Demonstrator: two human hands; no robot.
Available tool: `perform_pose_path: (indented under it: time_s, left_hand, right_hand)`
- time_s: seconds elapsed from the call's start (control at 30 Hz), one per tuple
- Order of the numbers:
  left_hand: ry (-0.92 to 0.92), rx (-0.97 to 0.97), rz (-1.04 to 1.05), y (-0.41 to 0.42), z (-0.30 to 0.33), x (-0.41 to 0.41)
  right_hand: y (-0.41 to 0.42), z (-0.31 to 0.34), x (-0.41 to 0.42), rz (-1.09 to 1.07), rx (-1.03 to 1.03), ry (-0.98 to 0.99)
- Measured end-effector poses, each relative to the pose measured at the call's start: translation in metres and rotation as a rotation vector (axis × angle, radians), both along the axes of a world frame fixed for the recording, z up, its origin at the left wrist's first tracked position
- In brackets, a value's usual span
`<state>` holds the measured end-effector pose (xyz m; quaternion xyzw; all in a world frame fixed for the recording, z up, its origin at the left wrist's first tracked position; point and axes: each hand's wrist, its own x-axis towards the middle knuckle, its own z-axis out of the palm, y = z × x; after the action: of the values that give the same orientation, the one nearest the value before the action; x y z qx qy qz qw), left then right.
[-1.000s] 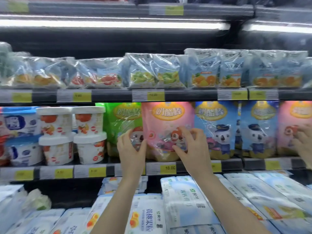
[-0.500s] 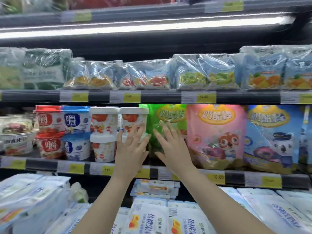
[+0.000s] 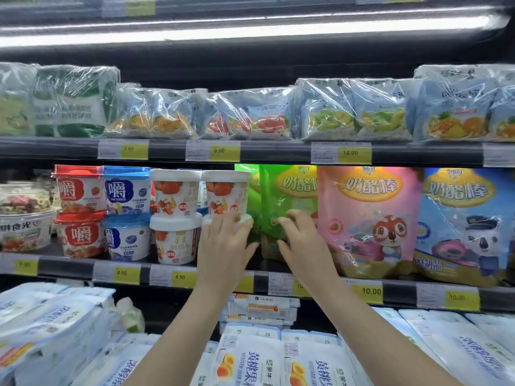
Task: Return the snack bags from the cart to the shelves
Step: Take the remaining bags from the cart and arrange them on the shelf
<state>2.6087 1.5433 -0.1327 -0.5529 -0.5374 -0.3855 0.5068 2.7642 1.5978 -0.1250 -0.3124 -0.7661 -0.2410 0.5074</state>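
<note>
A green snack bag (image 3: pixel 287 190) stands upright on the middle shelf (image 3: pixel 398 285), left of a pink bag (image 3: pixel 362 218) and a blue bag (image 3: pixel 459 224) of the same kind. A second green bag shows behind it. My right hand (image 3: pixel 303 243) lies against the green bag's front, fingertips bent onto it and thumb spread to the left. My left hand (image 3: pixel 223 246) rests on the lower right white cup (image 3: pixel 242 218) just left of that bag, hiding most of the cup. Neither hand wraps around anything. No cart is in view.
Stacked white, red and blue cups (image 3: pixel 125 213) fill the middle shelf's left part. Wrapped multipacks (image 3: pixel 250 118) line the shelf above. White and blue pouches (image 3: pixel 250 360) lie in the bin below. Yellow price tags run along the shelf edges.
The view swung left along the shelf. Both hands left the pink bag and moved left; the right hand now rests on the green bag, the left on the white cup.
</note>
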Motion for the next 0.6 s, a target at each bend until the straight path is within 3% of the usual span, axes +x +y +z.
perform_pose_path:
  time_s: [0.1, 0.23, 0.3, 0.47, 0.6]
  left_hand:
    - [-0.08, 0.034, -0.113, -0.007, 0.018, 0.027]
    - [-0.531, -0.389, -0.251, -0.007, 0.015, 0.052]
    - [-0.618, -0.468, -0.228, 0.004, 0.009, 0.055]
    - [-0.921, -0.419, -0.468, 0.021, 0.007, 0.073]
    - [-0.861, -0.311, -0.51, 0.018, 0.004, 0.082]
  right_hand:
    - [-0.012, 0.005, 0.025, -0.075, 0.113, 0.064]
    - [-0.007, 0.004, 0.056, -0.32, 0.098, 0.015]
    - [-0.004, 0.002, 0.065, -0.355, 0.048, -0.016]
    - [0.001, -0.004, 0.077, -0.329, -0.021, -0.023]
    - [0.003, -0.006, 0.082, -0.286, -0.011, 0.002]
